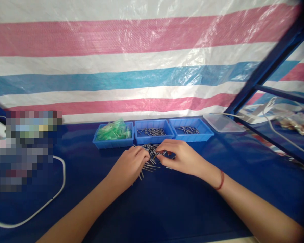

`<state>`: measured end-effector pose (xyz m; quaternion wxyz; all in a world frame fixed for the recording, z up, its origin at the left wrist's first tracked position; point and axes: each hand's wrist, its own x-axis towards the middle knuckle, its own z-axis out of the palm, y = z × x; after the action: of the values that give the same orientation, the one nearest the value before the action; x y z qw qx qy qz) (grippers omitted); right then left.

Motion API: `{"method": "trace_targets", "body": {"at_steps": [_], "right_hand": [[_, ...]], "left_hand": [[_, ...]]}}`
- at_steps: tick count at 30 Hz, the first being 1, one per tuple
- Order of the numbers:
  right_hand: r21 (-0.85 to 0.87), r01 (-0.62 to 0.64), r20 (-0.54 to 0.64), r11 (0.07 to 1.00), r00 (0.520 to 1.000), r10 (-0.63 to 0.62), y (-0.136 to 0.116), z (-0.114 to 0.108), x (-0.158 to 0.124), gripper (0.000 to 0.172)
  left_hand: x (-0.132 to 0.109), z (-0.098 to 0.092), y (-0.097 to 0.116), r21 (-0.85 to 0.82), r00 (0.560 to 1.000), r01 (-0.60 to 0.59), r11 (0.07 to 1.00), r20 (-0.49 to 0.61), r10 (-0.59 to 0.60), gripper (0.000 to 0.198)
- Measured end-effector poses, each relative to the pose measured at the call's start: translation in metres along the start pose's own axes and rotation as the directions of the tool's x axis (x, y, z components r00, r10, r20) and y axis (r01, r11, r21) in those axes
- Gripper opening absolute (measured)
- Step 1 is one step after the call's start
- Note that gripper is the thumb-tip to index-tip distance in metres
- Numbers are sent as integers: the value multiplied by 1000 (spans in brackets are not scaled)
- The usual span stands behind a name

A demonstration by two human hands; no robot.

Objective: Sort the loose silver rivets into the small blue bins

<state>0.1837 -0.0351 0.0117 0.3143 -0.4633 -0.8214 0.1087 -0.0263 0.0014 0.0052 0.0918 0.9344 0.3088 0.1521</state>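
A loose pile of thin metal pieces, like nails or rivets, lies on the blue table in front of the bins. My left hand is at the pile's left side, its fingers curled together; whatever they hold is hidden. At the right side of the pile, my right hand has its thumb and fingers curved and a little apart, fingertips at the metal pieces. Beyond the pile, a middle blue bin and a right blue bin contain similar pieces. Green plastic bags fill the left blue bin.
A clear plastic lid lies right of the bins. A white cable curves across the table at left, beside a blurred-out area. A blue metal frame rises at right. Striped plastic sheeting hangs behind.
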Motion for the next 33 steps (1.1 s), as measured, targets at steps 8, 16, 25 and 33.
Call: {"method": "trace_targets", "body": {"at_steps": [8,16,25,33], "right_hand": [[322,-116,-113,940,981,160,-12,20,-1,18],[474,-193,-137,859,948,288,-16,25,-3,19],[470,-171,-153,866,950,271,-18,19,-2,15],[472,-159,-170,867,949,267,-16,18,-2,11]], "left_hand": [[2,12,4,-623,950,165,765,-109,-293,14],[2,15,8,-734,930,179,655,-91,-357,12],[3,4,7,-558,964,198,806,-37,-263,20],[3,2,9,-554,959,212,805,-42,-282,20]]}}
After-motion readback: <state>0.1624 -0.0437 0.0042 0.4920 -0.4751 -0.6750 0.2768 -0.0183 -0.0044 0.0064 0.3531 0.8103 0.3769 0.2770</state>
